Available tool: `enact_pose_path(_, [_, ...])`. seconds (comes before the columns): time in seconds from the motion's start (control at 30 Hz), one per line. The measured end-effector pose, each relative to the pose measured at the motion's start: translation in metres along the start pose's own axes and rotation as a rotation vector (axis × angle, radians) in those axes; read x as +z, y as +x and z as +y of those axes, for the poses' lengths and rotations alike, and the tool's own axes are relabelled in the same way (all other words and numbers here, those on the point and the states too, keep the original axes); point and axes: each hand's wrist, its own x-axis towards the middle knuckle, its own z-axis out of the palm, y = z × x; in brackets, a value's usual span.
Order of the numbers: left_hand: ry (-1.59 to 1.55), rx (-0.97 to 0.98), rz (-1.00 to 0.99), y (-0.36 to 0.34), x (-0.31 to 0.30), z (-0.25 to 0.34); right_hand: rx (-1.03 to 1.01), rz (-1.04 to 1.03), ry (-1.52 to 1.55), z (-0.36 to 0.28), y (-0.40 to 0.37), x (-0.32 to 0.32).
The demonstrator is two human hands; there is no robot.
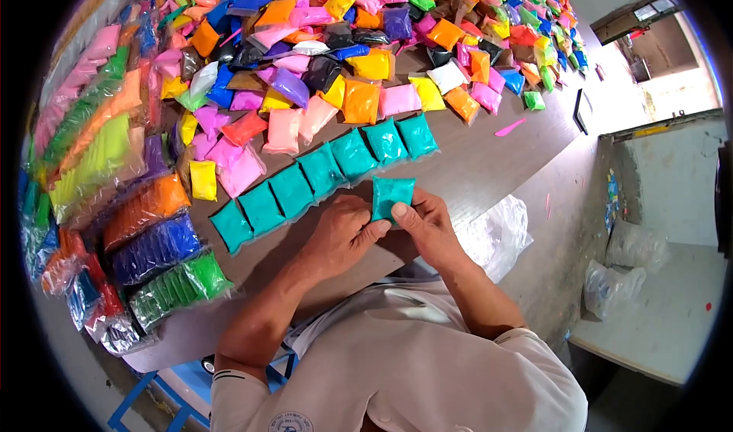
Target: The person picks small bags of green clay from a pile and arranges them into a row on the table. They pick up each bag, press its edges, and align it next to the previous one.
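Close to my body, just over the table's front edge, I hold a teal clay packet (392, 195) between both hands. My left hand (345, 224) pinches its lower left corner with thumb and fingers. On the other side, my right hand (429, 222) has its thumb pressed on the packet's front, with the fingers behind it. Beyond my hands, a slanting row of several teal packets (321, 170) lies on the table, each one touching or slightly overlapping its neighbour.
A large heap of mixed-colour packets (370, 66) covers the table's far side. Sorted stacks stand at the left, including green packets (181, 288) and blue packets (156, 249). A pink plastic knife (510, 127) lies at right. A clear plastic bag (500, 237) hangs beside my right arm.
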Motion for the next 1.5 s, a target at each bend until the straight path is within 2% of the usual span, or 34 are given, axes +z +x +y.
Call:
enact_pose_path(0.33, [0.08,0.018,-0.013,-0.002,0.004,0.001,-0.046,0.041,0.068,0.015,0.004,-0.001])
enact_pose_path(0.53, [0.099,-0.013,-0.045,-0.004,0.003,0.001,0.031,0.067,0.081,0.0,0.007,0.004])
enact_pose_path(0.73, [0.128,0.019,-0.036,-0.004,0.006,-0.001,-0.069,0.014,0.113,0.018,0.01,-0.007])
enact_pose_path(0.93, [0.112,0.067,-0.034,-0.001,0.003,0.0,0.034,0.012,0.114,0.004,0.004,-0.006])
enact_pose_path(1.03, [0.15,0.039,-0.068,-0.001,0.003,-0.002,0.064,-0.058,0.022,-0.001,-0.006,-0.012])
enact_pose_path(1.17, [0.216,0.029,-0.078,-0.002,0.007,0.005,-0.04,-0.07,-0.081,0.013,-0.007,-0.022])
enact_pose_path(1.4, [0.211,0.037,-0.068,-0.002,0.006,0.004,-0.018,-0.132,-0.057,-0.007,-0.008,-0.019])
enact_pose_path(1.5, [0.174,0.052,-0.046,0.0,0.006,0.004,-0.082,0.104,-0.128,-0.01,-0.003,-0.049])
